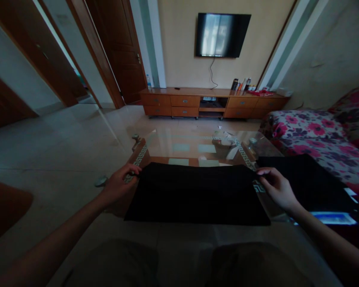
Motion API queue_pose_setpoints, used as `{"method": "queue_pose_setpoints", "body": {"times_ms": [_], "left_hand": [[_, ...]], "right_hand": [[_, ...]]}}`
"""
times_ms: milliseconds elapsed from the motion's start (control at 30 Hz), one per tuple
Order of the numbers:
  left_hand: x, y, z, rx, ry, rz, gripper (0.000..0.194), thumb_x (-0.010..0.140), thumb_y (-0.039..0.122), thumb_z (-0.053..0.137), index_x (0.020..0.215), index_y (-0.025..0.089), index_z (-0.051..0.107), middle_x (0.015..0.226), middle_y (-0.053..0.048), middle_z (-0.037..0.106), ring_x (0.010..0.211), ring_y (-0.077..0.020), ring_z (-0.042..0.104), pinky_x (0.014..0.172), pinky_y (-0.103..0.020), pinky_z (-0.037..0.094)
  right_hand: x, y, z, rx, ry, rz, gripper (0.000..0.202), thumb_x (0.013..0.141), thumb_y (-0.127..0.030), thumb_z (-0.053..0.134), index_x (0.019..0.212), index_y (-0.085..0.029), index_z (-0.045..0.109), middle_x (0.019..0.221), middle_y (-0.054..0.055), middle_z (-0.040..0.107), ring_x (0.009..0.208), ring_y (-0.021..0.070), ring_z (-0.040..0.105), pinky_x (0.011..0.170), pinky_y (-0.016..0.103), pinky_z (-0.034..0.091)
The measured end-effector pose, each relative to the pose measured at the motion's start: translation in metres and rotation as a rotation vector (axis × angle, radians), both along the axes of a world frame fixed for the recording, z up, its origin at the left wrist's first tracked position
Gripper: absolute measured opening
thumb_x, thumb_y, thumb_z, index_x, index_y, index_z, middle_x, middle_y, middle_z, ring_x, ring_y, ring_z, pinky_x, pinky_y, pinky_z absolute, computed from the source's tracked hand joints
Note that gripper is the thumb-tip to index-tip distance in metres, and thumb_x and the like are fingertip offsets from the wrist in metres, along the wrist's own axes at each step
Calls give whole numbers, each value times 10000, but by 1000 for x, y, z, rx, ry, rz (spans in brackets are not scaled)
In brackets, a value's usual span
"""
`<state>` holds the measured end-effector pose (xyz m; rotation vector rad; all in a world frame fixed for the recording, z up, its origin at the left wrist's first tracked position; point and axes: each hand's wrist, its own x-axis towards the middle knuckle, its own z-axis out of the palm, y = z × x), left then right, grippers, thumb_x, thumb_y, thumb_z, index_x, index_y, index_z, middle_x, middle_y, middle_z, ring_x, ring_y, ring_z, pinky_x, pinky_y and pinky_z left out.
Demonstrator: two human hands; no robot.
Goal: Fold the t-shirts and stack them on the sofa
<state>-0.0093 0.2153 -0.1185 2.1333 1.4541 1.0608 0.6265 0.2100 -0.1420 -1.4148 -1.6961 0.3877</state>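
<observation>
A black cloth (pixel 197 195) is stretched out wide over the near part of the glass coffee table (pixel 155 139). Its exact kind is too dark to make out. At its far left corner my left hand (pixel 122 177) pinches the fabric between thumb and fingers. My right hand (pixel 277 185) grips the far right corner the same way. Between the two hands the far edge runs nearly straight, sagging slightly. To the right of my right hand lies another black piece of cloth (pixel 305 179), on the sofa side.
A sofa with a floral cover (pixel 311 123) stands at the right. A blue and white packet (pixel 332 218) lies beside my right forearm. Ahead are a low wooden TV cabinet (pixel 184 101) and a wall television (pixel 223 36). A brown rounded piece of furniture (pixel 6 207) is at left.
</observation>
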Motion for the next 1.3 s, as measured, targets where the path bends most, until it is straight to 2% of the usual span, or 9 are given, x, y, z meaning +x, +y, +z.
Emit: {"method": "queue_pose_setpoints", "body": {"times_ms": [200, 533, 633, 700, 800, 967, 1067, 1167, 1300], "left_hand": [[4, -52, -26, 53, 212, -154, 101, 902, 175, 474, 980, 235, 498, 1163, -84, 625, 1151, -229, 599, 1017, -420, 474], [17, -76, -28, -13, 523, -286, 249, 734, 108, 509, 920, 260, 573, 1399, -74, 576, 1294, -276, 535, 1089, -446, 448], [25, -72, -21, -7, 631, -309, 221, 700, 124, 559, 863, 260, 621, 1331, -72, 614, 1276, -300, 540, 1088, -465, 436], [38, -63, -14, 16, 647, -274, 132, 791, 170, 555, 841, 254, 644, 1220, -78, 651, 1194, -291, 580, 1066, -469, 442], [74, -42, -6, 55, 603, -225, 231, 973, 278, 444, 954, 249, 672, 1177, -82, 651, 1089, -253, 615, 1021, -434, 470], [135, -13, -25, 51, 557, -95, 391, 1018, 477, 435, 1259, 236, 627, 1400, -108, 571, 1269, -267, 553, 1101, -420, 422], [149, -10, -50, -9, 600, 43, 702, 931, 691, 494, 1483, 257, 496, 1596, -128, 410, 1471, -353, 361, 1209, -544, 263], [146, -13, -68, -59, 649, 65, 875, 875, 807, 455, 1587, 307, 362, 1685, -109, 265, 1553, -393, 178, 1225, -639, 113], [140, -12, -71, -70, 675, 29, 951, 823, 861, 464, 1601, 330, 335, 1696, -104, 237, 1559, -403, 147, 1221, -651, 86]], "right_hand": [[-6, -62, -36, -38, -165, 33, 169, 928, -364, 533, 1040, -242, 568, 1220, 95, 614, 1175, 265, 596, 1056, 463, 456], [-2, -82, -30, -153, -421, 145, 150, 847, -287, 542, 967, -236, 618, 1408, 130, 465, 1368, 294, 459, 1141, 469, 415], [-7, -83, -25, -224, -545, 145, 137, 796, -256, 582, 887, -232, 682, 1511, 115, 396, 1404, 326, 421, 1175, 497, 373], [-19, -79, -18, -195, -553, 116, 161, 826, -265, 572, 904, -234, 709, 1500, 112, 422, 1361, 328, 463, 1173, 512, 371], [-54, -64, -4, -79, -403, 114, 274, 955, -311, 463, 1065, -230, 700, 1380, 127, 530, 1273, 281, 545, 1136, 461, 424], [-131, -32, 4, -118, -344, 197, 419, 1041, -371, 355, 1334, -247, 627, 1324, 114, 608, 1229, 264, 581, 1097, 441, 452], [-156, -27, -10, -283, -607, 132, 610, 997, -568, 462, 1563, -346, 415, 1636, 104, 323, 1481, 368, 314, 1170, 634, 274], [-160, -33, -27, -425, -763, 107, 808, 901, -787, 460, 1611, -461, 250, 1728, 61, 30, 1544, 476, 20, 1109, 799, 93], [-158, -36, -35, -435, -795, 123, 932, 819, -889, 448, 1612, -431, 275, 1728, 91, -14, 1530, 519, -48, 1084, 823, 21]]}}
